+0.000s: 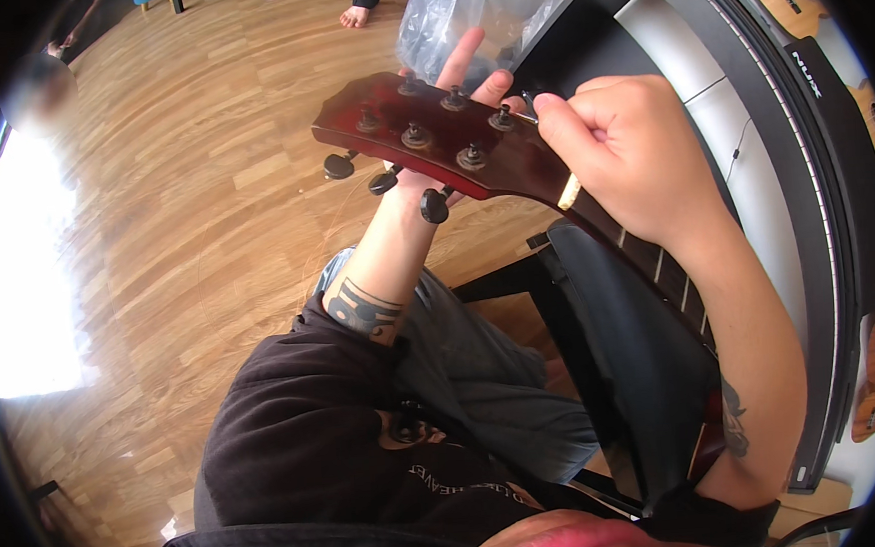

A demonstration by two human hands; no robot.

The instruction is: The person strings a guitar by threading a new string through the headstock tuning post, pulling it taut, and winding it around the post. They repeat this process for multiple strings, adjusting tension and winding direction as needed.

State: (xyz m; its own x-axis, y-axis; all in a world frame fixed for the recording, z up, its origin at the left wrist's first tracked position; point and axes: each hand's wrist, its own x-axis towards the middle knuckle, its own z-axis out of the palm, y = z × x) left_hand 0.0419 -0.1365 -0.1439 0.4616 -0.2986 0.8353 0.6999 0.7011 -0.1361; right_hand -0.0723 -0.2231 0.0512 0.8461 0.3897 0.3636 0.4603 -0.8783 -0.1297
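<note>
Head view: holds the left hand [463,63] behind a dark red guitar headstock [387,101] at upper middle, with fingers spread; cannot tell how firmly supporting it. Has the right hand [630,151] curled nearly closed just right of there, beside the tuning posts [471,157]; cannot tell whether gripping anything small. Could let the headstock swing, given so open a left hand, and knock it against the black keyboard at right [800,171]. Could also slip with the right thumb and scrape the finish or chip the pale nut [570,191], if pressing hard. Shows bold white lettering on a black panel [824,114] at upper right, and pale lettering on the dark sweatshirt [286,413], lower middle.
</note>
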